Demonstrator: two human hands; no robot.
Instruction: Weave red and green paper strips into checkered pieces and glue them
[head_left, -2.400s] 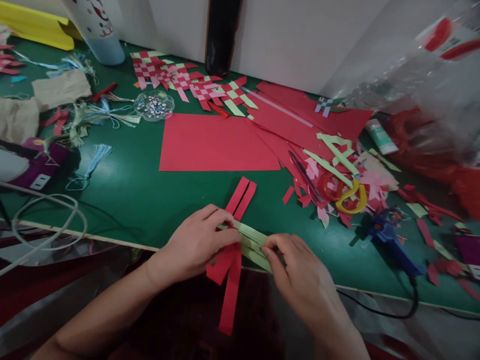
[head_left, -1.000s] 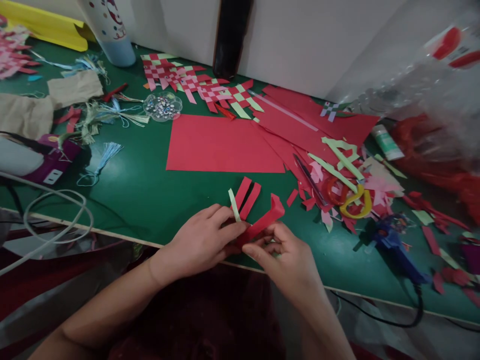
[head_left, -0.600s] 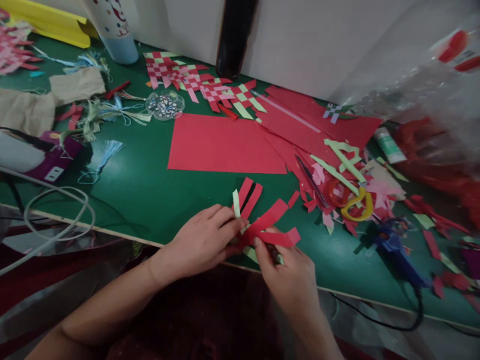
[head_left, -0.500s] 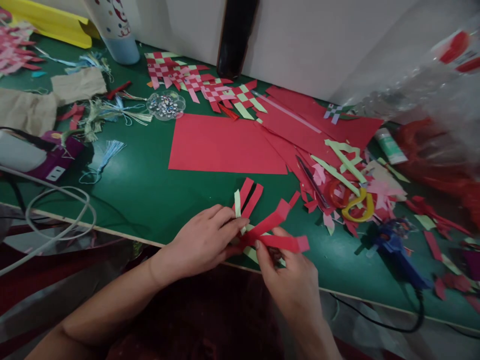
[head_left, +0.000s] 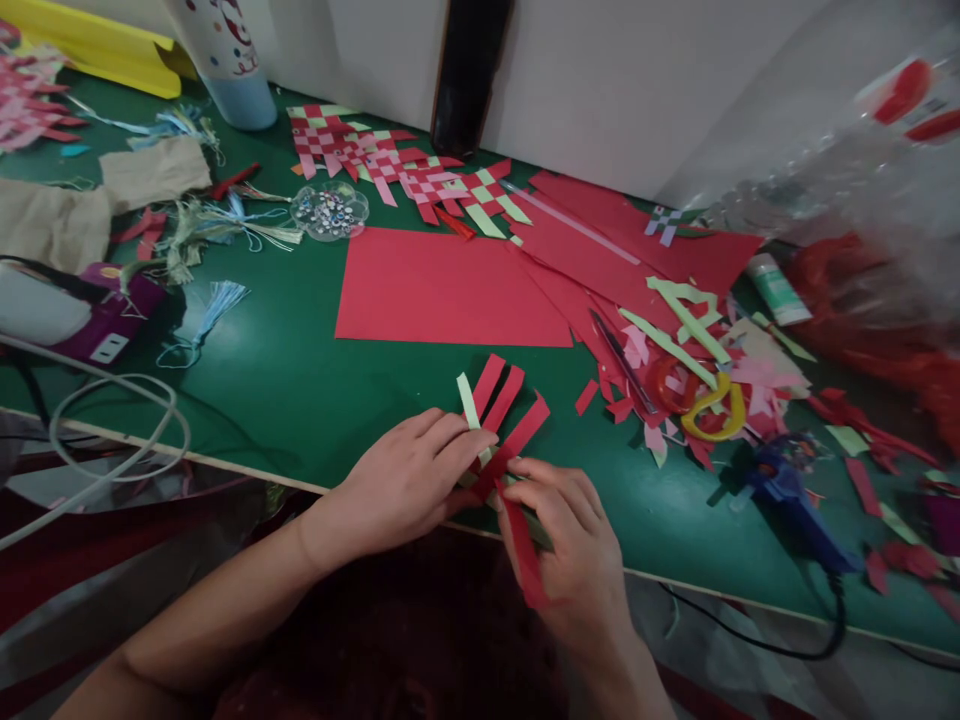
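Note:
At the front edge of the green table, both hands hold a partly woven piece of red and pale green paper strips point(head_left: 519, 437). My left hand point(head_left: 409, 480) pinches its left side, fingers over the crossing of the strips. My right hand point(head_left: 566, 525) grips the right side with thumb and fingers closed. One red strip point(head_left: 527, 565) hangs folded down across the right fingers toward my body. Several red ends and one pale green end point(head_left: 468, 400) point away from me. The fingers hide much of the woven middle.
Beyond the hands lies a red paper sheet point(head_left: 450, 290). To the right are yellow-handled scissors point(head_left: 716, 408) among paper scraps, a blue glue gun point(head_left: 802, 510) and a glue stick point(head_left: 780, 288). Finished woven pieces point(head_left: 382, 160), a bead dish point(head_left: 330, 210) and tassels point(head_left: 206, 318) lie further back and left.
My right hand has turned and moved slightly left. One red strip that pointed right now folds down toward me, and another has swung to point away. My left hand has stayed in place.

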